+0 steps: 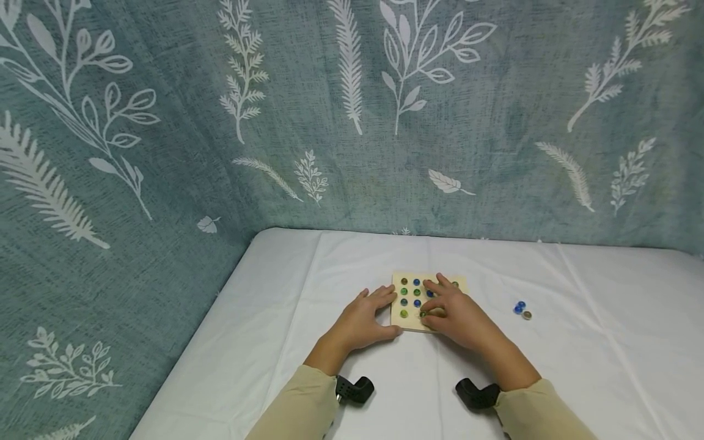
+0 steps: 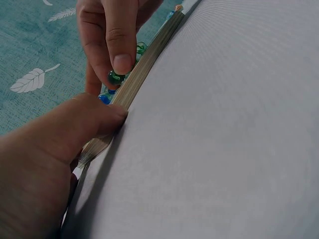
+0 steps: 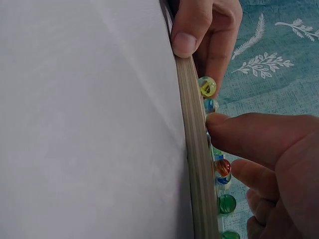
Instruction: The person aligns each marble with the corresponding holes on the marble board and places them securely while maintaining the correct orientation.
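A pale wooden board (image 1: 397,322) lies flat on the white cloth, with rows of glass marbles seated on its top. My left hand (image 1: 364,319) grips the board's left front corner, thumb against the front edge and fingers along the left side. Over the front row, my right hand (image 1: 461,316) pinches a dark green marble (image 2: 116,77) between thumb and finger, close to the board's surface. In the right wrist view the thumb hides that marble. A yellow-green marble (image 3: 207,86) sits near the left hand's fingers. My right hand covers part of the board's right side.
To the right of the board, a few loose marbles (image 1: 519,307), blue and brownish, lie on the white cloth (image 1: 577,366). A teal leaf-patterned curtain (image 1: 352,171) rises behind and at the left of the table. Black wrist devices (image 1: 356,390) sit at both cuffs.
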